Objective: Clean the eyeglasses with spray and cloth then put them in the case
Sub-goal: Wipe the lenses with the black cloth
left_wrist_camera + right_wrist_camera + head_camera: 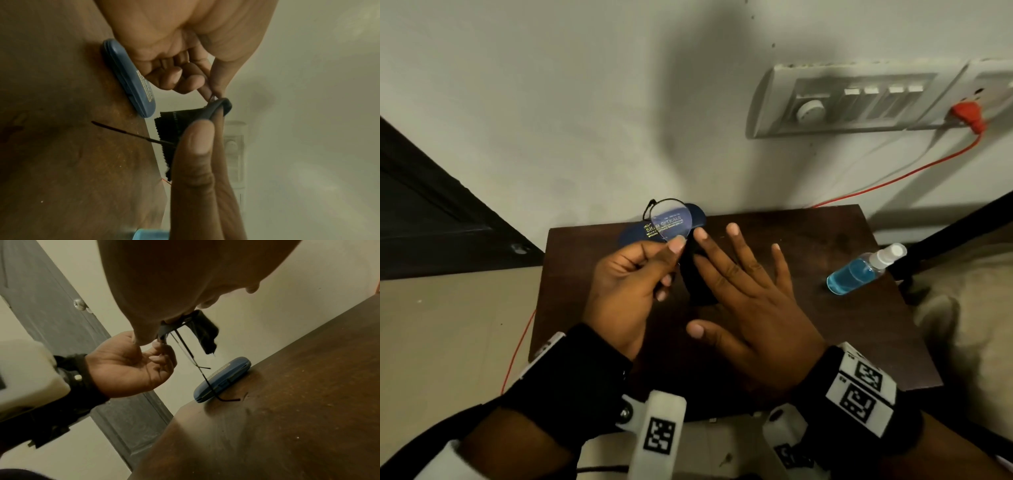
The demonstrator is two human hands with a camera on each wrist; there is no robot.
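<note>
Eyeglasses, thin black wire frame, are held above the dark wooden counter, pinched by the left hand. The right hand, fingers straight, presses a black cloth to a lens. Wiping appears under way; casing remains. The closed blue hard case lies at the back edge, the blue-liquid spray bottle well apart near the right edge.

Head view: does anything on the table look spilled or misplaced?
Nothing spilled. The clear spray bottle of blue liquid seems to lie on its side near the right edge of the brown wooden table.
</note>
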